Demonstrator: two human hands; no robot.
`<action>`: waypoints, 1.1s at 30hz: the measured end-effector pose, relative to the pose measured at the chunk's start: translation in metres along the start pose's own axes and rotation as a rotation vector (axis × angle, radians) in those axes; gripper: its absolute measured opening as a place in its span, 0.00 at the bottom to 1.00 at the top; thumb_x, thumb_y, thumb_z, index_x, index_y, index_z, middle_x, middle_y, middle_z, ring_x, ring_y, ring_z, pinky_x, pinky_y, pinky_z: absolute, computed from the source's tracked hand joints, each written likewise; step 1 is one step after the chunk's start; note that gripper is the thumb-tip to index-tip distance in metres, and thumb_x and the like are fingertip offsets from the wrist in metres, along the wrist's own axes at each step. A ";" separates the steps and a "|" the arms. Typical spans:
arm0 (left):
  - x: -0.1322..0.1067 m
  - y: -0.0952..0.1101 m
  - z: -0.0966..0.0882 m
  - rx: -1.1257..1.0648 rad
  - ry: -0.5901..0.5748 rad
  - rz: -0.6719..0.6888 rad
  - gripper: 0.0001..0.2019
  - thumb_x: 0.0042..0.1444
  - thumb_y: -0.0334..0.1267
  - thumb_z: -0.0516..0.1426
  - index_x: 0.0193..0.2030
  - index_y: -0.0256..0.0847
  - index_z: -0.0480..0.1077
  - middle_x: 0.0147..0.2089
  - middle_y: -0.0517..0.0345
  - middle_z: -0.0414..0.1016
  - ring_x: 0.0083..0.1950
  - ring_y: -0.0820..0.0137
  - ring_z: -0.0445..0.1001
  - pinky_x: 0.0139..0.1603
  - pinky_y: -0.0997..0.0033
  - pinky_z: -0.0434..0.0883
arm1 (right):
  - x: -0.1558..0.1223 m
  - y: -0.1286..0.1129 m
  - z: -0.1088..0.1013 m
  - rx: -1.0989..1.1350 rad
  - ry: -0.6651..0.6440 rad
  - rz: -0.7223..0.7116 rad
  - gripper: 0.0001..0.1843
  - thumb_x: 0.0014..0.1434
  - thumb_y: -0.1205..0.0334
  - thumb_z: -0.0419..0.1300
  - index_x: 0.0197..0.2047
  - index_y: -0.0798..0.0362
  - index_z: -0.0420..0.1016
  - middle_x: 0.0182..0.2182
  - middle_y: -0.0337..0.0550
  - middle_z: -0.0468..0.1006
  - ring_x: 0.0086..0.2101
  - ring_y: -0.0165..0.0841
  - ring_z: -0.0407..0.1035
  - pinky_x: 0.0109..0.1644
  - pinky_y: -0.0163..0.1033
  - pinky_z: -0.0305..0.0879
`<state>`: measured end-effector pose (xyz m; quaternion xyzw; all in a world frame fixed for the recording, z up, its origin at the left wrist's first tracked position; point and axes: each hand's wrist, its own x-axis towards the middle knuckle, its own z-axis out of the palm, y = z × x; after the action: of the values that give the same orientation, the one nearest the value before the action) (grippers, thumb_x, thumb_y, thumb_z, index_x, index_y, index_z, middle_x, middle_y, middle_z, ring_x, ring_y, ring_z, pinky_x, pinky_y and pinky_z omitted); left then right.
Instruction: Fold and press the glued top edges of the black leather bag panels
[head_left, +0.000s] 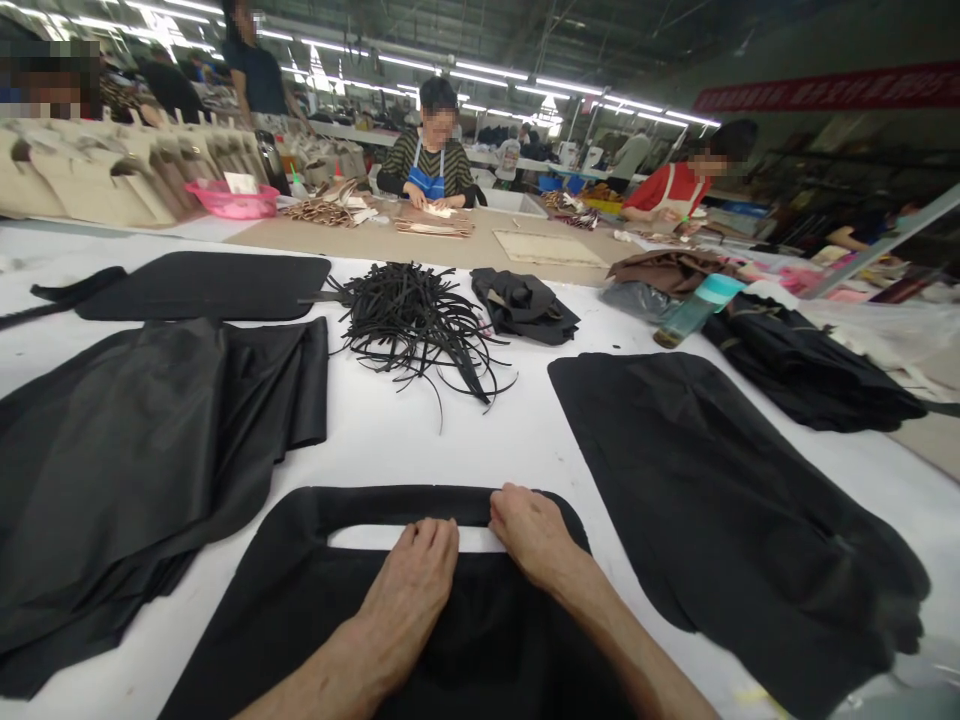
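A black bag panel [300, 610] with a long handle slot lies flat on the white table in front of me. My left hand [411, 585] rests on it just below the slot, fingers together and curled at the slot's edge. My right hand [531, 530] lies beside it at the slot's right end, fingers bent over the black handle strip [397, 502]. Both hands press on the panel; their fingertips are tucked out of sight.
A stack of black panels [720, 500] lies to the right, black lining fabric [135, 450] to the left. Farther back are a heap of black strips [412, 325], another panel [210, 285], folded black cloth [525, 305] and a teal bottle [694, 310]. People work at tables behind.
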<state>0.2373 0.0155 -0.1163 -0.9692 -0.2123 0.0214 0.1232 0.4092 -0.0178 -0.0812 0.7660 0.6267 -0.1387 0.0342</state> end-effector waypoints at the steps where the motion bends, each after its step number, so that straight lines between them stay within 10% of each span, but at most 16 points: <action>1: 0.002 0.002 -0.003 -0.005 -0.016 -0.015 0.23 0.53 0.23 0.49 0.57 0.31 0.61 0.43 0.47 0.69 0.41 0.62 0.69 0.41 0.62 0.70 | 0.003 0.000 0.000 -0.003 -0.008 0.008 0.10 0.59 0.71 0.51 0.34 0.55 0.74 0.34 0.48 0.76 0.36 0.40 0.71 0.37 0.38 0.59; 8: 0.018 0.015 -0.016 0.022 -0.145 -0.091 0.26 0.59 0.29 0.49 0.63 0.51 0.53 0.37 0.49 0.68 0.37 0.59 0.70 0.31 0.62 0.67 | 0.007 0.012 -0.008 0.015 -0.063 0.096 0.06 0.52 0.66 0.58 0.33 0.56 0.77 0.32 0.51 0.78 0.35 0.43 0.72 0.33 0.38 0.59; 18: 0.018 0.028 0.005 0.201 -0.108 -0.120 0.31 0.57 0.27 0.49 0.65 0.53 0.48 0.38 0.48 0.69 0.37 0.57 0.70 0.33 0.58 0.65 | -0.006 0.021 -0.015 0.072 -0.045 0.173 0.04 0.53 0.68 0.58 0.32 0.54 0.75 0.33 0.46 0.78 0.35 0.37 0.71 0.33 0.36 0.54; 33: 0.025 0.030 -0.014 0.226 -0.207 -0.129 0.34 0.56 0.24 0.46 0.65 0.61 0.44 0.34 0.50 0.70 0.34 0.58 0.72 0.30 0.62 0.64 | -0.019 0.041 -0.018 0.203 0.079 0.214 0.04 0.59 0.63 0.56 0.32 0.51 0.70 0.30 0.35 0.73 0.33 0.28 0.65 0.34 0.32 0.51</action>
<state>0.2739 -0.0038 -0.1095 -0.9262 -0.2817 0.1370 0.2099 0.4482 -0.0401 -0.0643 0.8327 0.5253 -0.1668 -0.0535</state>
